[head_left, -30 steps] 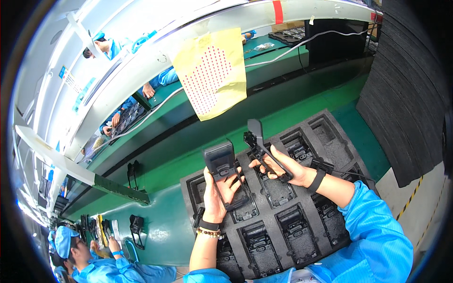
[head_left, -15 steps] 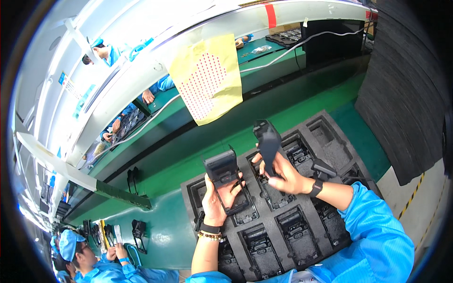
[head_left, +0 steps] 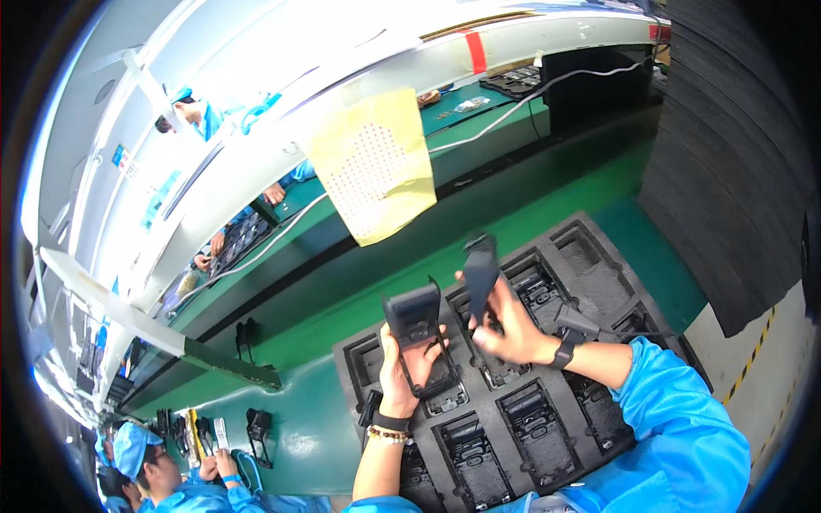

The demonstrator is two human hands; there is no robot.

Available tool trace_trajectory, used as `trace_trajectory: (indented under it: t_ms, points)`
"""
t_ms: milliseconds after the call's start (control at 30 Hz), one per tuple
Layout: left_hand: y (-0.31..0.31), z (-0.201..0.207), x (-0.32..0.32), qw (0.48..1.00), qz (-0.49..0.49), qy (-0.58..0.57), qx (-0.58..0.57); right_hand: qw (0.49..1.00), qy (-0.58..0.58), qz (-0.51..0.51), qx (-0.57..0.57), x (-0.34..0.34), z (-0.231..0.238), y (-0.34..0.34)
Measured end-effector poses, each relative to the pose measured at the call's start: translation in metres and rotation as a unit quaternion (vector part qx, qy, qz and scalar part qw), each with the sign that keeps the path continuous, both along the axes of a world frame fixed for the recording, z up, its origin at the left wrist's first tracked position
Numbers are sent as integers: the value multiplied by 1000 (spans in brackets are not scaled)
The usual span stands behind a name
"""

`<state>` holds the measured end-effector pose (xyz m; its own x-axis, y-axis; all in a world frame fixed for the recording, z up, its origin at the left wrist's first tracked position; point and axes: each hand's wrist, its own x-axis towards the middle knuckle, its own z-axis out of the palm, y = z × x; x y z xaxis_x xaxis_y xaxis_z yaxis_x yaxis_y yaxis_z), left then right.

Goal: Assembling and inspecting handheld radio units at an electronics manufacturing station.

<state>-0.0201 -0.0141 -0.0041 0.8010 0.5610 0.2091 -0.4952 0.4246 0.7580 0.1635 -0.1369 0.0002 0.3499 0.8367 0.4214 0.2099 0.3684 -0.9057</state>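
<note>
My left hand (head_left: 402,372) is closed around a black plastic housing (head_left: 413,309), held upright, with an open rectangular frame at its lower part. To the right of it, my right hand (head_left: 515,329) grips a black curved plastic shell (head_left: 481,269), which stands on end and is slightly blurred. The two parts are apart from each other. Beneath both hands lies a dark grey foam tray (head_left: 490,400) with several compartments, many holding black plastic parts (head_left: 539,419). Near my right wrist, a dark grey block-shaped piece (head_left: 577,322) with a thin cable rests on the tray.
A yellow sheet with red dots (head_left: 376,167) hangs from the shelf beam ahead. Black sheets (head_left: 727,179) stand stacked at the right. On the green bench (head_left: 308,436) at the left are black parts (head_left: 258,425); a co-worker in blue (head_left: 137,449) sits there. A post (head_left: 227,363) slants nearby.
The view has shifted slightly. My left hand has turned the housing a little, and my right hand has lowered the shell slightly; both hands keep their hold.
</note>
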Motion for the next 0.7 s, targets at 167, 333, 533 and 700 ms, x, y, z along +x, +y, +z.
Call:
trace_trajectory:
  t_ms: [167,333,533,700]
  points:
    - [23,3,-5,985,-7,-43,-170,960,252,99,-74,37,-20,18]
    - [49,32,-23,973,64,-45,-216,913,353,180,-94,42,-1,31]
    - [111,51,13,958,164,231,-34,892,386,206,-114,94,26,65]
    - [205,-11,39,836,389,368,116,931,331,92,-120,112,13,139]
